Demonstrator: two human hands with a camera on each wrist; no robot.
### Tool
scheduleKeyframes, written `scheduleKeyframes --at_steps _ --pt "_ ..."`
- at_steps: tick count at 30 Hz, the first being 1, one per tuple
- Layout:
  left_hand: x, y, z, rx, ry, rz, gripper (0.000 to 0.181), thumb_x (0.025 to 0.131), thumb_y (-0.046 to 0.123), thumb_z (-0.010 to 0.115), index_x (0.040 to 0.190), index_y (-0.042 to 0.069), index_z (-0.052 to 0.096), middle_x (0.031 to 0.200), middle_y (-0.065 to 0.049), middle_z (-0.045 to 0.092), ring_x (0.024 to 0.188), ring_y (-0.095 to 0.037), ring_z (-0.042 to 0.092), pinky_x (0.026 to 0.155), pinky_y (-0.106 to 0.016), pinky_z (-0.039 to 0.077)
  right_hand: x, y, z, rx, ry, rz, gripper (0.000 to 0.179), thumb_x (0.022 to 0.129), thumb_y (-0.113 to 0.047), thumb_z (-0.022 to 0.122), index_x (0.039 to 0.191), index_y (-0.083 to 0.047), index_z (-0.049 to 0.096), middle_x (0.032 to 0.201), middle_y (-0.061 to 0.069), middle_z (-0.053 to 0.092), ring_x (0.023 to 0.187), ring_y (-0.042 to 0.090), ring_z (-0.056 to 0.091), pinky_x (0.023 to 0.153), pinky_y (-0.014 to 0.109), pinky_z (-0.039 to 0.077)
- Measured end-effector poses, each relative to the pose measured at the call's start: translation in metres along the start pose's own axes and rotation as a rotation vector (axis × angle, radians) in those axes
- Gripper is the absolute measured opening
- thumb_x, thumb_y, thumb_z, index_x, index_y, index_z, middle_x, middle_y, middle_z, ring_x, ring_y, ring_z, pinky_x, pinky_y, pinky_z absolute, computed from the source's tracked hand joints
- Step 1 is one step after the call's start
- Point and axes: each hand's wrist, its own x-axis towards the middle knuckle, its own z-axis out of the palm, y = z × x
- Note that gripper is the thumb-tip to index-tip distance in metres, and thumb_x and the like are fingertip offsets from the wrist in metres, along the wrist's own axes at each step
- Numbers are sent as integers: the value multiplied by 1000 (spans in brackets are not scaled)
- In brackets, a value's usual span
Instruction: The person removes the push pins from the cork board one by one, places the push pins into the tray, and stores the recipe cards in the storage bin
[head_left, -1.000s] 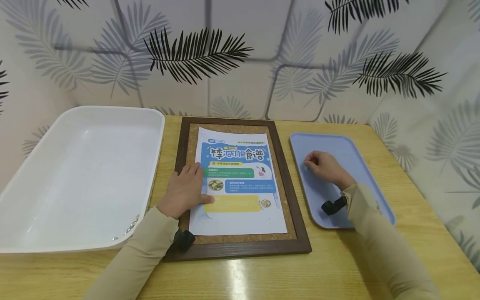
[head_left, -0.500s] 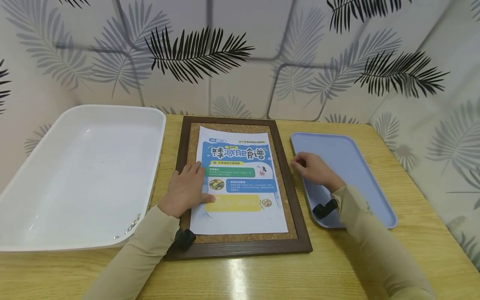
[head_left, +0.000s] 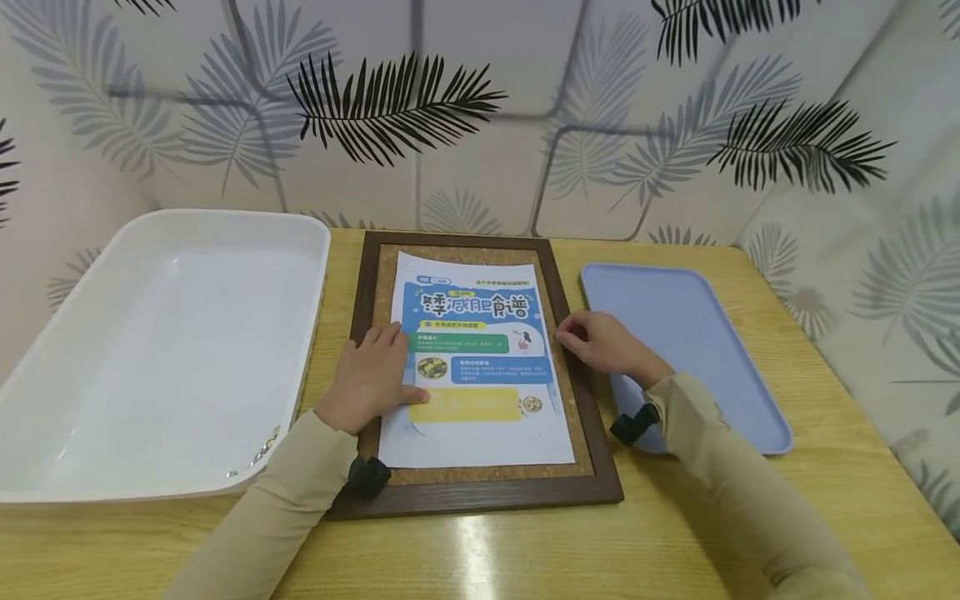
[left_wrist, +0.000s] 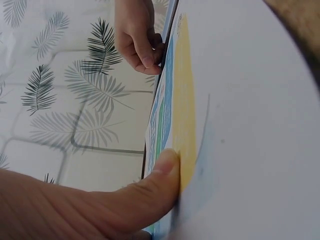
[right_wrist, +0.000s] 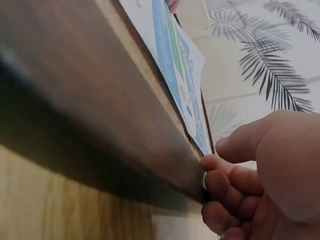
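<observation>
A printed sheet with a blue, green and yellow design lies on a cork board with a dark brown frame. My left hand rests on the board's left side, fingers straight, its thumb pressing the sheet near the yellow block. The right hand is at the right side of the frame, its fingers curled and the thumb close to the index finger. In the right wrist view these curled fingers are beside the frame's dark edge; nothing shows between them, though a tiny thing could be hidden.
A large white tub stands at the left, with several small shiny pieces in its near right corner. To the right lies a shallow blue tray, partly under my right forearm. All stand on a wooden table before a leaf-patterned wall.
My right hand has moved left, from over the blue tray to the frame's right edge, its fingers staying curled. The left hand and the sheet have stayed where they were.
</observation>
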Motion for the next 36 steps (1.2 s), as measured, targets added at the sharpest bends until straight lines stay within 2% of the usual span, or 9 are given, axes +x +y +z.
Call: scheduleKeyframes --at_steps 11,17,29,36 --pt "1 -1 2 -2 -12 -2 87 81 44 74 141 -8 40 149 -24 37 136 -40 36 103 -59 36 7 -15 1 -2 -45 70 22 95 -15 58 102 4 67 85 12 67 66 16 53 62 29 43" --pt "1 0 1 -3 -14 -1 87 81 44 74 141 -8 40 149 -24 37 136 -40 36 102 -59 36 7 -16 2 62 -42 138 22 95 -16 59 101 3 67 89 12 66 71 18 54 63 28 42" --pt "1 -1 3 5 -13 -4 87 80 45 75 140 -8 40 149 -24 38 136 -40 37 102 -58 37 11 -22 10 167 35 167 16 91 -16 65 93 -1 61 82 11 65 68 16 53 61 26 41" --pt "1 -1 2 14 -17 1 87 81 46 74 141 -7 40 150 -23 37 137 -40 36 102 -58 37 11 -25 11 208 41 202 19 90 -12 65 99 2 56 84 13 65 68 15 52 59 24 38"
